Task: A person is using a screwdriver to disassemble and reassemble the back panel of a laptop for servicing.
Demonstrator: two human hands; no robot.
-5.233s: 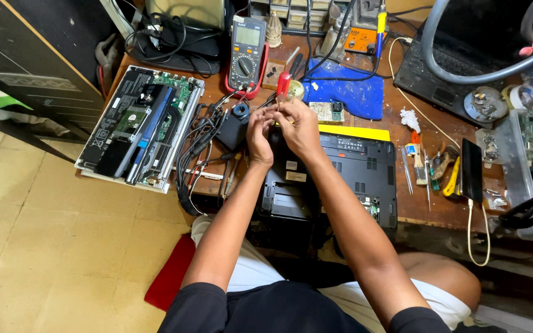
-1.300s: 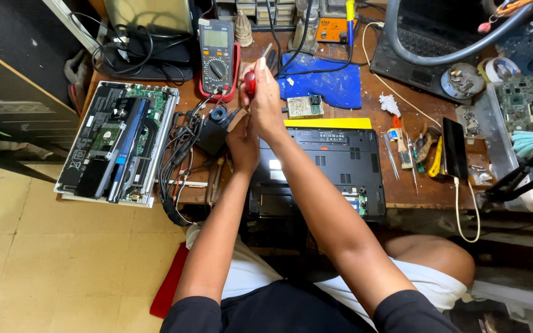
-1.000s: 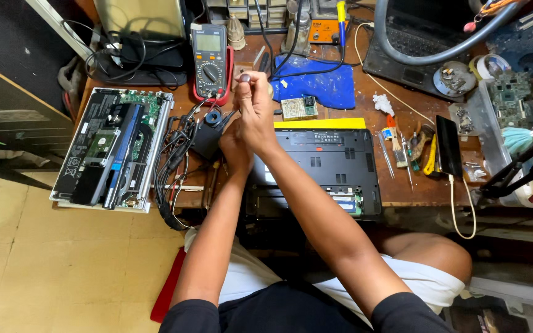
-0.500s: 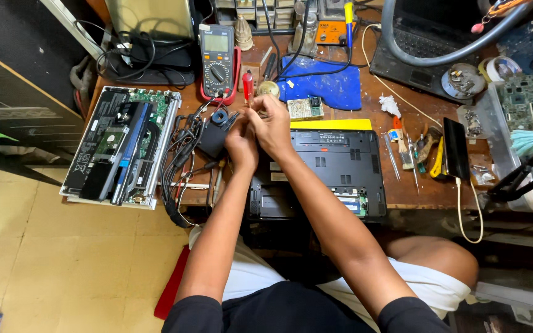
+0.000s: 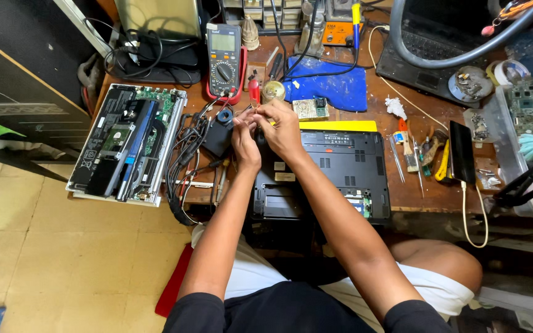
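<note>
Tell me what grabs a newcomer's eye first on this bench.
The left hand and right hand meet at the bench's middle, pinching something too small to identify above an upturned black laptop. An opened laptop with bare circuitry overhangs the left edge, and a multimeter lies at the back.

Right hand (image 5: 285,126): lowered from beside multimeter (image 5: 224,58) to meet left hand (image 5: 243,132) over black laptop (image 5: 334,172) (red-handled tool (image 5: 254,91) released, now on bench).
</note>
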